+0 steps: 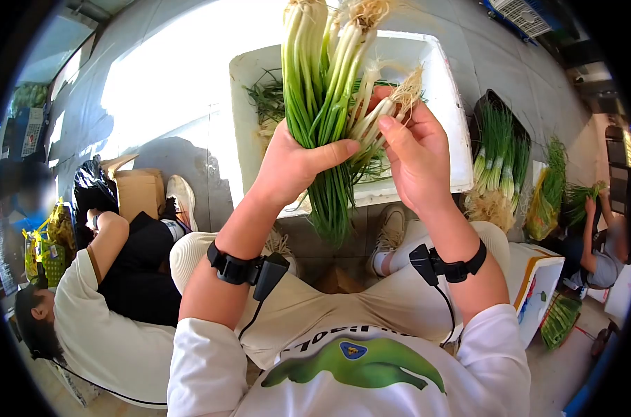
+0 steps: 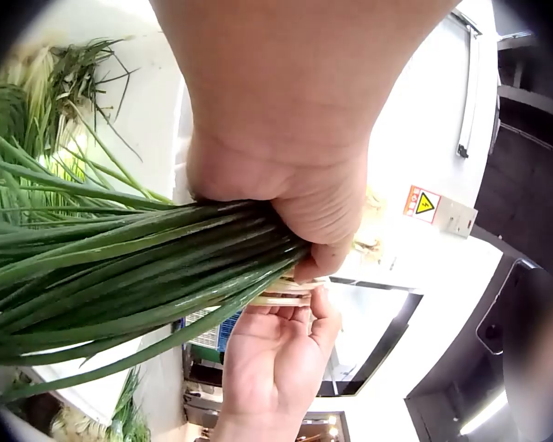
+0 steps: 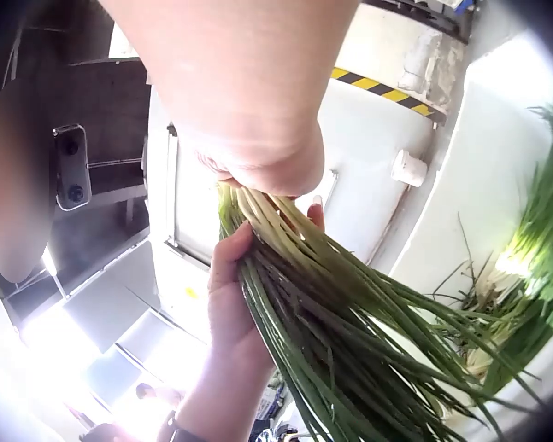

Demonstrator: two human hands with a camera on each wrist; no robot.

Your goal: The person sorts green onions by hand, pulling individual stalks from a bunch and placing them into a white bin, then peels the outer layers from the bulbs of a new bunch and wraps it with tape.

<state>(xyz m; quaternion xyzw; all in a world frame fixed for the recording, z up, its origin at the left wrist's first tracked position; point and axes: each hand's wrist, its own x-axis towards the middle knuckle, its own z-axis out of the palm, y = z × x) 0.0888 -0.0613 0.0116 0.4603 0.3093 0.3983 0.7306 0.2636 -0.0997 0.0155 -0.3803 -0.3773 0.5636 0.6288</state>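
Note:
A thick bunch of green onions [image 1: 329,90] is gripped by my left hand [image 1: 291,163], thumb laid across the green stems, white root ends pointing away from me. My right hand [image 1: 419,156] pinches a few white stalks [image 1: 374,125] with stringy roots at the bunch's right side, thumb on top. In the left wrist view the long green leaves [image 2: 138,276] hang out past the left hand, and the right hand [image 2: 276,359] shows palm up by the white stalks. Below both hands stands a white foam box [image 1: 454,139] with loose green onions inside.
Right of the box lie more bundled green onions [image 1: 499,146] in a dark container. Another foam box [image 1: 538,278] stands by my right knee. A person in a white shirt [image 1: 120,326] sits close on my left, near a cardboard box [image 1: 140,191]. Another person [image 1: 607,250] handles greens at far right.

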